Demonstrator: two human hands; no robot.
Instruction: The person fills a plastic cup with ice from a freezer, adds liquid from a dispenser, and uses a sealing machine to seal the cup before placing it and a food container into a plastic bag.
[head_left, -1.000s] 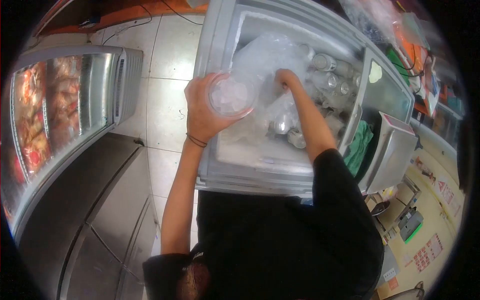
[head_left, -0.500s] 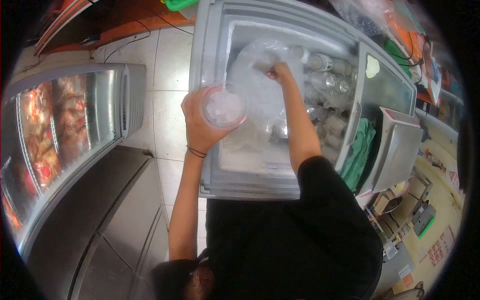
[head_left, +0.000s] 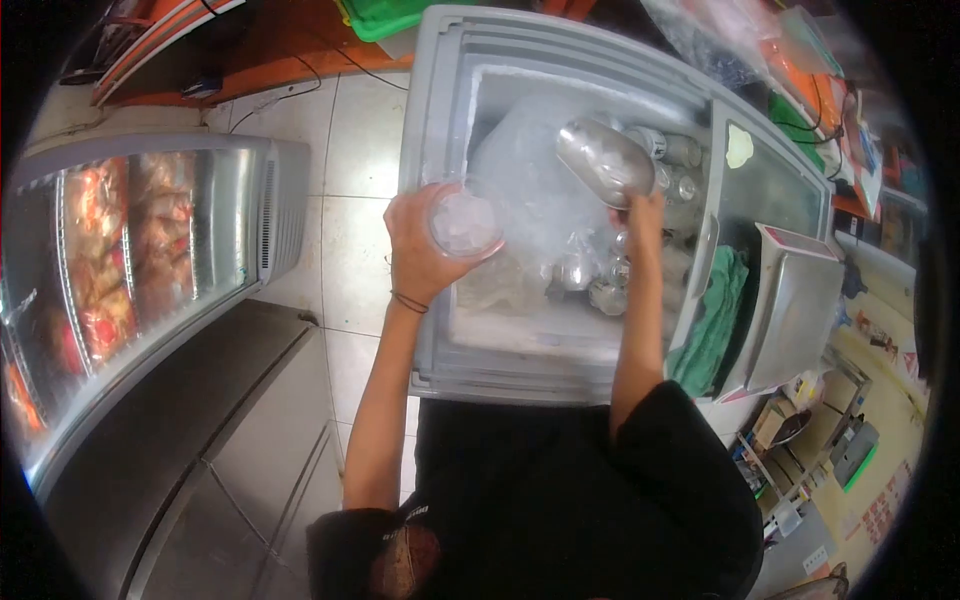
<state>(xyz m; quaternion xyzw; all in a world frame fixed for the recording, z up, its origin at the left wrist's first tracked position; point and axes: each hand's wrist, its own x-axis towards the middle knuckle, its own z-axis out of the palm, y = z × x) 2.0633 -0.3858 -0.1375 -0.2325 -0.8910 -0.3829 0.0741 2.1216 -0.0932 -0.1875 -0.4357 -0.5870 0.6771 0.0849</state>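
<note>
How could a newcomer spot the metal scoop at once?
Find the gray chest freezer, open in front of the person. Inside it, look for the right hand, near the cloudy plastic bag and the cans. The scoop is the shiny metal trough in that hand, its rounded mouth pointing left; unlike the cans, it is open along its length.

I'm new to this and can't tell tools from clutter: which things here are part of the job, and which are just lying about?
Seemingly in use:
cup of ice, in left hand
metal scoop, in right hand
cloudy bag beside the scoop

Just lying about:
cans in the freezer
green cloth
</note>
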